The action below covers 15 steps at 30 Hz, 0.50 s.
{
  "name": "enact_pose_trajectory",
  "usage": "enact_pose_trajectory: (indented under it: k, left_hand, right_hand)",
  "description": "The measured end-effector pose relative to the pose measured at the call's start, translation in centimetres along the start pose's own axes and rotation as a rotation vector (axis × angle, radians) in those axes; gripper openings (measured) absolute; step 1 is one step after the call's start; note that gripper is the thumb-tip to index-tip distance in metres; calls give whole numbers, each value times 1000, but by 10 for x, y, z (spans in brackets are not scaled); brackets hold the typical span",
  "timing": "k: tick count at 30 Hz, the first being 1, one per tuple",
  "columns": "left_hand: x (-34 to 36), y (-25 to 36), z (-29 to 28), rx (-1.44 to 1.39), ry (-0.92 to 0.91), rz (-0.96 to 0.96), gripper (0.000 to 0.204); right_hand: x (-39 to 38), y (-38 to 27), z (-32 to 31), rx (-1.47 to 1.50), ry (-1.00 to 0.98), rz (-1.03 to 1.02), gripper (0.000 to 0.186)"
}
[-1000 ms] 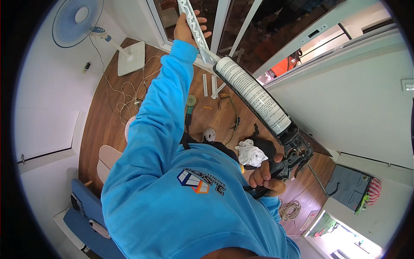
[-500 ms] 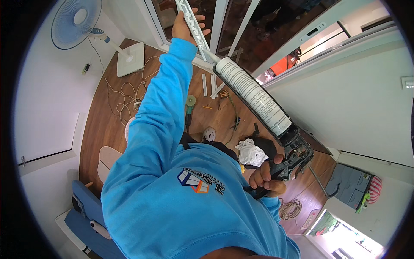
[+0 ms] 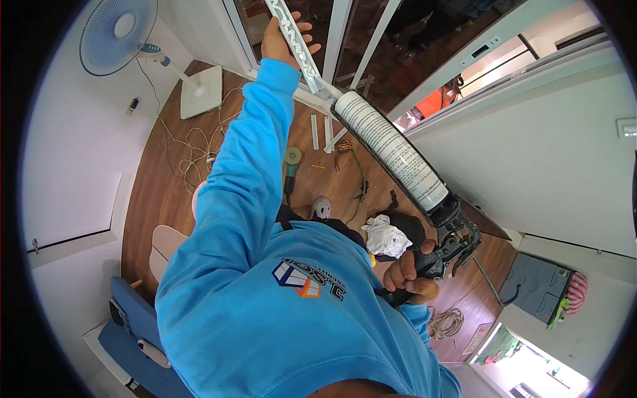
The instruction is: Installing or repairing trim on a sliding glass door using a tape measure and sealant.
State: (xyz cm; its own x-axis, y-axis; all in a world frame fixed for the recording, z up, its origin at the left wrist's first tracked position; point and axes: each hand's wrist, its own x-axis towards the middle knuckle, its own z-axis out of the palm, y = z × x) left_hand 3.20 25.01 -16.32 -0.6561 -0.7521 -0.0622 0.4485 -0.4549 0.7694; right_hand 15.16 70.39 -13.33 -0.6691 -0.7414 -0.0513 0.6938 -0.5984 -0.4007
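My left hand (image 3: 279, 40) supports a long white strip (image 3: 292, 33), fingers curving out from behind it. A wavy bead of white paste runs along the strip. The nozzle (image 3: 326, 89) of a black caulking gun with a white cartridge (image 3: 391, 149) meets the strip's lower end. My right hand (image 3: 411, 272) is wrapped round the gun's handle (image 3: 431, 262) at the lower right, with the plunger rod sticking out behind it.
Glass doors (image 3: 358, 40) stand ahead. A standing fan (image 3: 119, 33) is at left. The wooden floor holds a green grinder (image 3: 291, 169), loose strips (image 3: 315, 129), cords and white cloth (image 3: 385, 235). A blue chair (image 3: 136, 305) and grey drawers (image 3: 537, 292) stand lower down.
My left hand and the strip have shifted slightly up and left. The cartridge end has moved slightly right and down. The wavy bead appears to reach further along the strip toward its lower end.
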Motion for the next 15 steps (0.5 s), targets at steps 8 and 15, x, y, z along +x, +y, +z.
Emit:
enact_pose_trajectory:
  k: [8, 15]
  left_hand:
    - [8, -1, -2, -57, 17, 3, 44]
    - [10, 1, -5, -80, 33, 1, 43]
  right_hand:
    - [0, -2, 2, -28, 3, 7, 64]
    - [0, -1, -2, -26, -20, 2, 64]
